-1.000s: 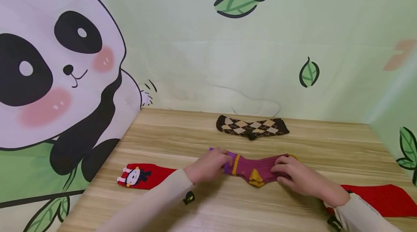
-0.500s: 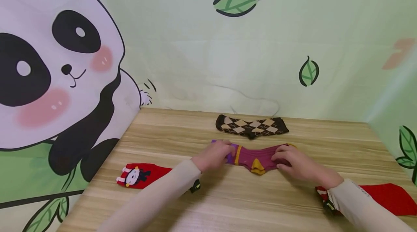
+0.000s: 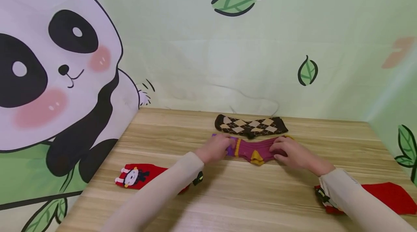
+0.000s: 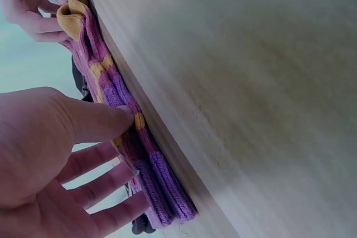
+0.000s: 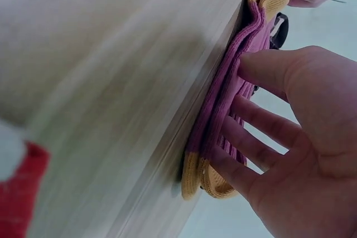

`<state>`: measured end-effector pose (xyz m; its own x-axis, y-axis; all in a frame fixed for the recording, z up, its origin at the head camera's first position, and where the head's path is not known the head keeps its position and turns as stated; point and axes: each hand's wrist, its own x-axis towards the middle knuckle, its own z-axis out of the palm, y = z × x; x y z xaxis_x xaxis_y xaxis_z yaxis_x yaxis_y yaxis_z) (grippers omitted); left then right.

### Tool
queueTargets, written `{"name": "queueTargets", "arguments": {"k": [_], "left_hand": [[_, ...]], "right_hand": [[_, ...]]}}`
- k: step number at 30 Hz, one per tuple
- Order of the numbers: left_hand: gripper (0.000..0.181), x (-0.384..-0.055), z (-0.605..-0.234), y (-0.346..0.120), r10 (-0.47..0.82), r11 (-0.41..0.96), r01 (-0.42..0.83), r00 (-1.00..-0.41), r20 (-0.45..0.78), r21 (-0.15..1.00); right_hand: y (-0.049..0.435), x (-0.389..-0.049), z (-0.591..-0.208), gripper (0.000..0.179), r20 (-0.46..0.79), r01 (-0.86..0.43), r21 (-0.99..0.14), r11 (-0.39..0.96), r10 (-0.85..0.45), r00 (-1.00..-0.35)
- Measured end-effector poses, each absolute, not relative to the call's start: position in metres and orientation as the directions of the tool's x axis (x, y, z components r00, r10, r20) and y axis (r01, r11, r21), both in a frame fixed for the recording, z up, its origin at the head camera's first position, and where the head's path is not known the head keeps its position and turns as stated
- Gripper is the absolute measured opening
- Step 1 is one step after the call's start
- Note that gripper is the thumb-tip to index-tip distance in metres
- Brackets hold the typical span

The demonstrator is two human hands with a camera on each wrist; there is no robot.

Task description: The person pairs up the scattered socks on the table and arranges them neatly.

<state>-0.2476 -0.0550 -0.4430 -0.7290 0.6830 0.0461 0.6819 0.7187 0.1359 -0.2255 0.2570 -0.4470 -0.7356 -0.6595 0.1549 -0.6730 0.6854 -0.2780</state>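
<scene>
The left hand (image 3: 215, 148) and the right hand (image 3: 294, 154) both rest on one pair of maroon socks (image 3: 250, 147), which lies flat between them on the table (image 3: 260, 199), stretched from one hand to the other. The left hand is at the purple cuff end, its thumb against the near edge and its other fingers reaching over the top; the right hand is near the yellow toe end, its fingers extended and spread with the tips touching the knit. Neither is clenched. The yellow heels (image 3: 256, 157) sit midway between the hands, on the side nearer the person. Just beyond both hands, close to the maroon pair, lies a black argyle sock (image 3: 241, 127) with pale diamonds. Nearer the person, to the left of the left hand, a red sock with an animal face (image 3: 153, 174) is partly covered by the left sleeve (image 3: 163, 195). To the right of the right hand, another red sock (image 3: 386, 197) is partly covered by the right sleeve (image 3: 361, 203).
</scene>
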Motion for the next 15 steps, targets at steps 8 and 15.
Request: {"name": "queueTargets", "arguments": {"k": [8, 15], "left_hand": [[0.025, -0.256, -0.443, -0.055, 0.667, 0.738, 0.666, -0.745, 0.033, 0.113], [0.025, -0.262, -0.442, -0.057, 0.653, 0.752, 0.648, -0.757, 0.000, 0.123]], "right_hand": [[0.254, -0.237, -0.449, 0.017, 0.166, -0.666, -0.283, 0.690, -0.649, -0.742], [0.251, -0.245, -0.451, 0.017, 0.154, -0.657, -0.284, 0.698, -0.644, -0.750]]}}
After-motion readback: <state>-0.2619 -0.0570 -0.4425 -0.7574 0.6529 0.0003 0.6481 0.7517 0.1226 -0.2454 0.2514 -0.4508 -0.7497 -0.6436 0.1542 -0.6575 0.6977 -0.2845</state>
